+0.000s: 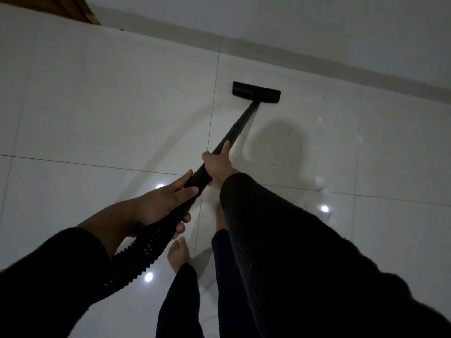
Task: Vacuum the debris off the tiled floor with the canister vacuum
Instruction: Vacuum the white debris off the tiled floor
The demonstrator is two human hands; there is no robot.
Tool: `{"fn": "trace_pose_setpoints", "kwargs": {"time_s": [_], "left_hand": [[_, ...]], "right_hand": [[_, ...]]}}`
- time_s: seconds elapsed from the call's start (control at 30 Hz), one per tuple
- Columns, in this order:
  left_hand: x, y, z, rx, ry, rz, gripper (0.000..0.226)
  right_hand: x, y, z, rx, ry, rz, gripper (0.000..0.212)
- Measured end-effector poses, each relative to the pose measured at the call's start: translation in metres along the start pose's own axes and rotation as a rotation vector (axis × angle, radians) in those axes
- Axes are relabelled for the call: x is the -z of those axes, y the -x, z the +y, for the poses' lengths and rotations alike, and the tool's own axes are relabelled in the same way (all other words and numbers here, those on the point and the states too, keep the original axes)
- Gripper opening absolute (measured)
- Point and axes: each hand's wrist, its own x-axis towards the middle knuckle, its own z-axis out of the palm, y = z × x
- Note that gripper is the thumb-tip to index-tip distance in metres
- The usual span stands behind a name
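Observation:
A black vacuum wand (238,128) runs from my hands out to a flat black floor nozzle (256,91) resting on the glossy white tiled floor (97,106). My right hand (218,164) grips the wand higher up, its thumb laid along the tube. My left hand (163,203) holds the wand's lower end where the ribbed black hose (136,262) joins. Small white scraps of debris (319,184) lie scattered on the tiles to the right of the wand, with more debris scraps (358,139) further out. The canister itself is out of view.
A grey skirting (317,62) and white wall run diagonally beyond the nozzle. A brown wooden door frame (73,8) sits at the top left. My bare feet (178,254) stand under the hose. Ceiling lights reflect on the tiles.

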Motion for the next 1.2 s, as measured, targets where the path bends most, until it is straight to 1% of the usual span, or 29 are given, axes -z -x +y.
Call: {"fn": "trace_pose_setpoints", "kwargs": {"time_s": [0.3, 0.63, 0.97, 1.2], "left_hand": [[-0.001, -0.025, 0.046, -0.01, 0.049, 0.027, 0.059], [-0.024, -0.057, 0.089, -0.029, 0.088, -0.009, 0.06], [-0.059, -0.071, 0.112, -0.013, 0.066, -0.037, 0.06], [-0.08, -0.06, 0.102, -0.002, 0.062, -0.067, 0.061]], "right_hand": [[0.016, -0.027, -0.047, 0.008, 0.047, 0.003, 0.085], [0.057, -0.052, -0.085, 0.018, 0.084, 0.028, 0.09], [0.101, -0.06, -0.09, 0.002, 0.057, 0.043, 0.089], [0.113, -0.048, -0.07, -0.029, 0.064, 0.078, 0.091]]}}
